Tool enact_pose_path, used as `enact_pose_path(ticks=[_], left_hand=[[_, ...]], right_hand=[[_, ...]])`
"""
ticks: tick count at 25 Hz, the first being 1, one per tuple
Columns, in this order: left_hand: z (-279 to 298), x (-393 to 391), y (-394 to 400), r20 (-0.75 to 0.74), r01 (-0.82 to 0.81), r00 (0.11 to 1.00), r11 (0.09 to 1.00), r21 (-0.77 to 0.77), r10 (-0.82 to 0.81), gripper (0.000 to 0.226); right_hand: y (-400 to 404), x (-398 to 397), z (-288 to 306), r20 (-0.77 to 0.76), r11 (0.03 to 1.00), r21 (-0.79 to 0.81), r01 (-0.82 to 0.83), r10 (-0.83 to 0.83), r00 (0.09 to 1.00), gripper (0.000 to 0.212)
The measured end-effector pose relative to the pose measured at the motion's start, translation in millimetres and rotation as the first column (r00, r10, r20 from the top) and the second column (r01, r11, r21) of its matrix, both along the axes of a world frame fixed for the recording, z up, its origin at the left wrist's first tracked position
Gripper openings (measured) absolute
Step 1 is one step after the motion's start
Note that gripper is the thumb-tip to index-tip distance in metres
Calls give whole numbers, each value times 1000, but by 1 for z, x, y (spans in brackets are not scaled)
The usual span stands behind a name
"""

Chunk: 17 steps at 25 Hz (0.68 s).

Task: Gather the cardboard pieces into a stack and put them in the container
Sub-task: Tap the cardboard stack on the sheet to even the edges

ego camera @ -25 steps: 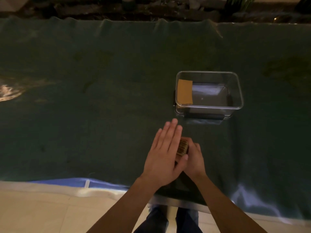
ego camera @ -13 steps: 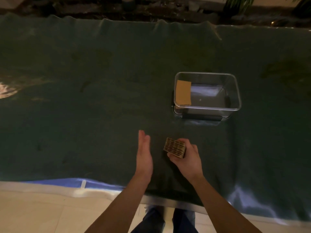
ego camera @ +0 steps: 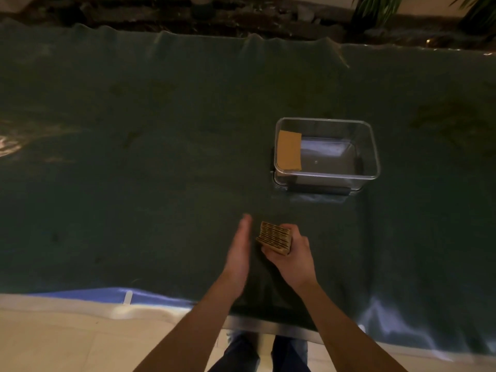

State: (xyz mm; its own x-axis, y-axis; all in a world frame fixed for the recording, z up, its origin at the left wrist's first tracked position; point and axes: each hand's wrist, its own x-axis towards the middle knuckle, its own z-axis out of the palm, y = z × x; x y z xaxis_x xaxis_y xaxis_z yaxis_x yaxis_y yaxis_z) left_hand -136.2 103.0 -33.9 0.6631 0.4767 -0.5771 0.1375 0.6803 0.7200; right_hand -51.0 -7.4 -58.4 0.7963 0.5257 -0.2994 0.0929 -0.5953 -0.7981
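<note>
Right hand (ego camera: 291,257) grips the cardboard stack (ego camera: 275,238) — left hand (ego camera: 239,248) flat, open.

R hand (ego camera: 291,257) gripping cardboard stack (ego camera: 275,237), L hand (ego camera: 239,251) flat beside, 1 piece (ego camera: 289,154) in container (ego camera: 371,146)

place: dim home patio, likely | cues: green cloth (ego camera: 161,157) on table; plants (ego camera: 375,9); tiled floor (ego camera: 53,345)
</note>
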Motion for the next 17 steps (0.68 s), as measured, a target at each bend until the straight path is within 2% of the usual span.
enact_pose_path(ticks=[2,3,7,8,9,11,12,14,15,17], left_hand=[[-5,-2,-20,-30,204,979,979,18,-204,71],[-6,-1,-22,-45,257,966,966,22,-256,70],[2,2,-1,-46,331,943,944,3,-331,50],[8,2,4,-60,374,926,927,22,-372,52],[12,0,6,-84,438,897,897,60,-433,63],[22,-4,8,-154,540,839,830,135,-521,98],[27,-6,9,-180,545,836,822,165,-518,112],[43,-6,7,-153,429,903,873,234,-402,119],[49,-4,4,-145,326,944,903,280,-296,115],[67,5,0,-152,157,982,919,362,-107,91]], right_hand=[[1,1,-2,-39,1000,6,3,-3,999,45],[0,3,-2,-56,1000,14,3,-2,998,43],[5,8,10,-63,1000,-19,-22,20,998,42],[6,9,15,-75,1000,-23,-14,13,997,43],[5,9,21,-88,999,-37,-8,5,996,45],[5,8,37,-55,992,-116,-51,45,997,50],[6,5,44,2,977,-182,-109,111,994,51],[11,-7,60,161,946,-278,-168,219,962,44],[16,-14,67,233,944,-294,-151,223,947,42],[27,-24,86,347,946,-311,-86,197,917,45]])
